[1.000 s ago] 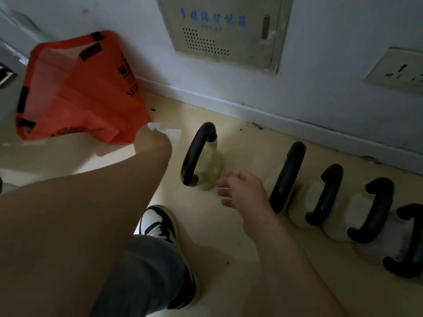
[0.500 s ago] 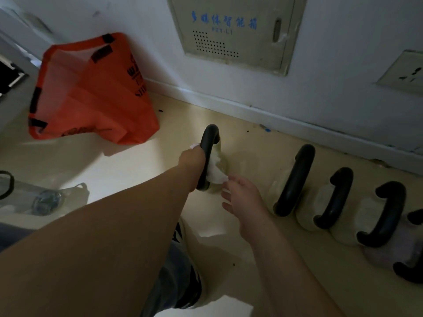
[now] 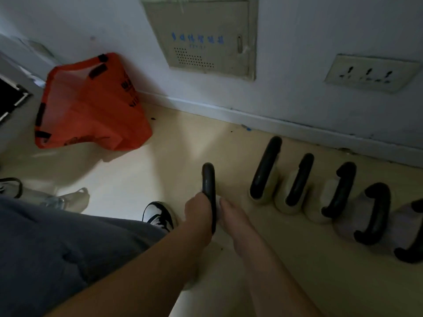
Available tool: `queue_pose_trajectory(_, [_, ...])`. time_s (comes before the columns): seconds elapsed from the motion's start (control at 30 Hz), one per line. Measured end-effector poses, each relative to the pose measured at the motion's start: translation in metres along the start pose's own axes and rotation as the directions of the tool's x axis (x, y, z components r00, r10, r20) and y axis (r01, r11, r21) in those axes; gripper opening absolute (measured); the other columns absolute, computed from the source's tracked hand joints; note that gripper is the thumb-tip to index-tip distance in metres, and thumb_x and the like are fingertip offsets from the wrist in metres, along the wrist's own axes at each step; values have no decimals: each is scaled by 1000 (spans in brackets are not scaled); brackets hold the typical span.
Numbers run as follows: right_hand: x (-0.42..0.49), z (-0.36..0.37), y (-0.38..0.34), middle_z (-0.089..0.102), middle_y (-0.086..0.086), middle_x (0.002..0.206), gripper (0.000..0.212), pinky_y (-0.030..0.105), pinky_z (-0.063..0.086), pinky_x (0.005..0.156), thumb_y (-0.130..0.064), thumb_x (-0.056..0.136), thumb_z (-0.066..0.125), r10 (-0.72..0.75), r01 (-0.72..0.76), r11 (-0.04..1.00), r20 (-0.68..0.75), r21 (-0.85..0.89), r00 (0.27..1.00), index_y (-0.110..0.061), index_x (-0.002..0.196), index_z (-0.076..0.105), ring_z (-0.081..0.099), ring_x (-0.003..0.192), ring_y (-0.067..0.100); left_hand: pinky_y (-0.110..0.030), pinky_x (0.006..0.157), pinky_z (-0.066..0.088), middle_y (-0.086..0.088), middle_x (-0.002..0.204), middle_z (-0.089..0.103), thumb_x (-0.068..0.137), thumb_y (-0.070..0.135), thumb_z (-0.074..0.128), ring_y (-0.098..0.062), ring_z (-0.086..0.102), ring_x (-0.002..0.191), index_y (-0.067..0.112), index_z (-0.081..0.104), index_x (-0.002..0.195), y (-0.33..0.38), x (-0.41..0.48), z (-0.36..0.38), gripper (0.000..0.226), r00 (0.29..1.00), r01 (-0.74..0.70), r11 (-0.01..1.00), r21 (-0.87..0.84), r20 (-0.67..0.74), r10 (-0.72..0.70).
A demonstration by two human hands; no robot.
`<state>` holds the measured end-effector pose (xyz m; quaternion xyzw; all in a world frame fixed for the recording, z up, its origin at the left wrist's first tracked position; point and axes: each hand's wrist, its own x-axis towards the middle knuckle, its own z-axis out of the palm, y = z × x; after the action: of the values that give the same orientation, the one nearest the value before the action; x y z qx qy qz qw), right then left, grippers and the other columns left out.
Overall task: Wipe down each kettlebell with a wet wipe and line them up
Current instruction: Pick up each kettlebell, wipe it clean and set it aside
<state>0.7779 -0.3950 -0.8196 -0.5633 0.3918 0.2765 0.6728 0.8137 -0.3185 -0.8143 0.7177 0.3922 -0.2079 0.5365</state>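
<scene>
Fingers of my left grip curl tight round the black handle of the kettlebell, I judge to keep it upright and still while its sides get rubbed. It stands on the floor just left of the row of bells lined along the wall, apart from the nearest one, so I reckon it has yet to join them. My right grip lies against the bell on the side facing the row. A pale scrap between the two grips looks like the wipe.

Much is hidden. The bell's body sits under my wrists and forearms. My right fingertips are tucked out of sight, so I cannot tell whether that grip clenches the wipe or presses it flat. The far end of the row is cut off at the frame edge, and everything is dim and slightly blurred.
</scene>
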Motion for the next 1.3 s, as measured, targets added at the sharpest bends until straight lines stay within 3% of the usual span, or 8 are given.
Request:
queue_pose_trajectory(0.27, [-19, -35, 49, 67, 20, 112, 45, 46, 50, 99, -42, 94, 54, 174, -159, 947, -30, 279, 984, -2, 110, 68, 61, 109, 40, -25, 51, 50, -20, 109, 68, 100, 29, 50, -30, 65, 81, 10, 57, 131, -77, -77, 17, 37, 974, 195, 981, -2, 115, -193])
queue_pose_trajectory(0.5, [-35, -82, 66, 59, 21, 107, 59, 43, 44, 85, -41, 105, 40, 215, -145, 807, -56, 573, 975, -1, 147, 43, 56, 95, 37, -25, 57, 46, -15, 91, 62, 101, 24, 44, -21, 55, 63, 0, 64, 111, -78, -102, 23, 32, 940, -224, 875, 428, 331, 79])
queue_pose_trajectory(0.6, [-40, -89, 68, 62, 18, 129, 59, 45, 48, 102, -46, 99, 47, 194, -116, 839, -93, 531, 977, -2, 136, 53, 58, 119, 37, -33, 58, 48, -16, 77, 69, 93, 29, 53, -28, 62, 63, 7, 67, 101, -77, -116, 25, 27, 916, -149, 899, 411, 399, -31])
queue_pose_trajectory(0.8, [-54, -110, 82, 71, 20, 113, 64, 53, 50, 102, -60, 82, 57, 116, -81, 957, -113, 277, 987, -10, 121, 67, 67, 106, 39, -35, 59, 58, -16, 84, 71, 92, 9, 53, -27, 69, 69, 3, 68, 100, -88, -137, 31, 18, 893, -138, 900, 413, 444, -67])
queue_pose_trajectory(1.03, [-71, -127, 81, 71, 4, 113, 61, 42, 49, 103, -72, 80, 59, 90, -89, 996, -60, 23, 994, -22, 112, 73, 65, 105, 28, -28, 50, 54, -14, 91, 65, 101, 31, 49, -27, 66, 71, 2, 61, 107, -56, -93, 0, 32, 984, -114, 985, 130, 149, 94])
queue_pose_trajectory(1.1, [-71, -130, 86, 72, 2, 113, 77, 43, 50, 102, -83, 63, 64, 99, -100, 995, -94, -1, 991, -24, 113, 73, 66, 104, 28, -21, 45, 49, -10, 84, 65, 101, 35, 45, -21, 65, 63, 7, 63, 102, -50, -89, 1, 33, 926, -375, 894, 246, 147, 348])
queue_pose_trajectory(1.17, [-52, -133, 104, 69, 0, 121, 95, 44, 49, 103, -94, 52, 55, 75, -82, 996, -142, -40, 987, -27, 118, 70, 65, 109, 27, -24, 69, 53, -3, 94, 69, 101, 35, 40, -20, 70, 81, 16, 68, 105, -50, -95, 5, 34, 762, -643, 630, 436, 279, 584])
queue_pose_trajectory(1.3, [-71, -122, 109, 54, 3, 147, 61, 14, 43, 97, -62, 98, 39, 71, -71, 997, -60, 12, 996, -22, 142, 54, 49, 136, 24, -15, 117, 13, 8, 147, 42, 100, 14, 34, -14, 32, 144, 17, 49, 145, -84, -108, 39, 48, 460, -886, 241, 396, 684, 566])
